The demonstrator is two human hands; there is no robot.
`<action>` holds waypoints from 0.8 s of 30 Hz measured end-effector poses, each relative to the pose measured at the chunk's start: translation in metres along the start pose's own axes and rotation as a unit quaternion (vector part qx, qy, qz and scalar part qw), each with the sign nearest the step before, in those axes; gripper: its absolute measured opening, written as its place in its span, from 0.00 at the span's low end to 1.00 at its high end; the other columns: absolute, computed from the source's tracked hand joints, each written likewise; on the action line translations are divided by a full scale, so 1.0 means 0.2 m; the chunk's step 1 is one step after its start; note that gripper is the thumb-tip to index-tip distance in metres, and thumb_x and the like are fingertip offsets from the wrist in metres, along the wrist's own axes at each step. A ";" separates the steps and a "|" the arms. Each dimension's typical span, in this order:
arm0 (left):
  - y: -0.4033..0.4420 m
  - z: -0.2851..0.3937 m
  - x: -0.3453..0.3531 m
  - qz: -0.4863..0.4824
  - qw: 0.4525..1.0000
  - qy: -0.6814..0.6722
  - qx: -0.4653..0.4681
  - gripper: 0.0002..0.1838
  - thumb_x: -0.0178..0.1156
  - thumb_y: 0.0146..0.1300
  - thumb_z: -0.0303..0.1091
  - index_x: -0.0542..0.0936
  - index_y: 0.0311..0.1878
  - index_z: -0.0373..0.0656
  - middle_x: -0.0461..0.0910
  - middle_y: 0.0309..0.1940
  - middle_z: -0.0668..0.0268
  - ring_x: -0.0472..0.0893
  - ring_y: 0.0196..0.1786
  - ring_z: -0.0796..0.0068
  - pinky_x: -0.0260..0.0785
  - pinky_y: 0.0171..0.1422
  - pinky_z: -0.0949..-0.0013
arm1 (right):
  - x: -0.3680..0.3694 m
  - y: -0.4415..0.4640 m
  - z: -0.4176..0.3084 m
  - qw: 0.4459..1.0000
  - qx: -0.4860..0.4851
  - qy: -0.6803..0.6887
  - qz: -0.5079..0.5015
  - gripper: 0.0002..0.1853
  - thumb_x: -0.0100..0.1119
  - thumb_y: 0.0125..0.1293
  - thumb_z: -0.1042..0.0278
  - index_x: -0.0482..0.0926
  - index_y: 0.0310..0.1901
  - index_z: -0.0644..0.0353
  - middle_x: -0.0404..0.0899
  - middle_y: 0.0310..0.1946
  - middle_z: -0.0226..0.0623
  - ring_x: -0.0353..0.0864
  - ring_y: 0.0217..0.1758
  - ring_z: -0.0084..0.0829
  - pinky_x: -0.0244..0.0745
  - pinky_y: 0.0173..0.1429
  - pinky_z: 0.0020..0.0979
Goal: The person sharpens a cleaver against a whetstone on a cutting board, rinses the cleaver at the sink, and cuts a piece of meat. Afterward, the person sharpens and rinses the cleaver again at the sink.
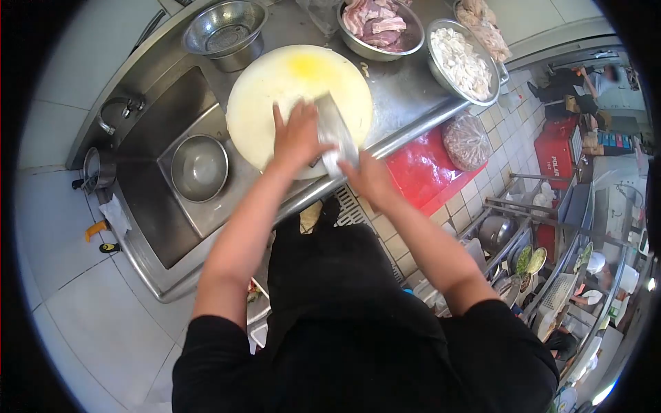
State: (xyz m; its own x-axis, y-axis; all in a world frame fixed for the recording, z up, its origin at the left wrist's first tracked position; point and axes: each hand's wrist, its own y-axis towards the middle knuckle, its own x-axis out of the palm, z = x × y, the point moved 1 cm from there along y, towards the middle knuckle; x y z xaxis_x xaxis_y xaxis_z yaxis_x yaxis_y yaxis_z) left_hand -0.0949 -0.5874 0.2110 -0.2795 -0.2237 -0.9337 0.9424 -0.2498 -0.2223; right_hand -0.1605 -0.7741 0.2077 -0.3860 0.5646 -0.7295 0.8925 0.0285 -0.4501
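Observation:
A round white cutting board (258, 103) lies on the steel counter, with a yellow patch near its far edge. Over its near right part is a broad metal cleaver (334, 127), its blade slanting toward me. My right hand (368, 180) is closed on the near end of the cleaver, at the board's edge. Beside the blade, my left hand (297, 134) is over the board with its fingers apart and its thumb reaching to the blade. I can make out no food under either hand.
Left of the board, a sink (155, 162) holds a steel bowl (200, 168). Behind stand a perforated bowl (226, 29), a bowl of raw meat (382, 27) and a bowl of white pieces (461, 62). A bagged bundle (467, 142) rests on a red surface (430, 172). People are farther right.

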 end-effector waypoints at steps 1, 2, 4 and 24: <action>-0.18 0.07 -0.01 0.011 1.000 -0.011 0.004 0.55 0.75 0.52 0.63 0.68 0.75 0.38 0.65 0.79 0.56 0.56 0.85 0.61 0.27 0.86 0.33 | 0.07 -0.12 0.11 1.000 -0.016 0.002 -0.010 0.30 0.63 0.70 0.41 0.80 0.47 0.70 0.84 0.46 0.67 0.84 0.53 0.62 0.78 0.56 0.55; -0.33 0.10 0.05 0.021 0.999 -0.032 0.006 0.54 0.76 0.50 0.61 0.69 0.75 0.37 0.66 0.78 0.55 0.58 0.84 0.61 0.27 0.85 0.32 | 0.14 -0.25 0.20 0.997 -0.057 0.050 0.003 0.31 0.63 0.71 0.43 0.80 0.51 0.71 0.84 0.46 0.66 0.84 0.53 0.63 0.77 0.57 0.55; -0.50 0.16 0.08 0.002 0.996 -0.090 -0.010 0.53 0.77 0.50 0.59 0.70 0.74 0.36 0.67 0.78 0.57 0.60 0.83 0.61 0.29 0.84 0.29 | 0.07 -0.43 0.18 0.996 -0.030 0.062 -0.064 0.34 0.65 0.70 0.45 0.77 0.62 0.71 0.84 0.47 0.66 0.85 0.53 0.61 0.76 0.60 0.55; -0.32 0.12 0.04 0.008 0.999 -0.032 -0.004 0.55 0.74 0.53 0.63 0.66 0.77 0.35 0.64 0.79 0.56 0.57 0.84 0.62 0.29 0.85 0.30 | 0.09 -0.22 0.21 0.990 -0.094 0.106 -0.016 0.29 0.65 0.70 0.47 0.81 0.57 0.68 0.85 0.46 0.63 0.84 0.54 0.61 0.78 0.60 0.52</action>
State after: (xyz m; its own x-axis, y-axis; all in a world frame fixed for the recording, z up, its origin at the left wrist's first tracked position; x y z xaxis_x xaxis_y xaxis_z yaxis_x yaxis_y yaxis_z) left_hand -0.1626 -0.5965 0.2240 -0.2759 -0.2865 -0.9175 0.9479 -0.2393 -0.2103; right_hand -0.2154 -0.7999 0.1931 -0.3754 0.7212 -0.5822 0.9157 0.1914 -0.3535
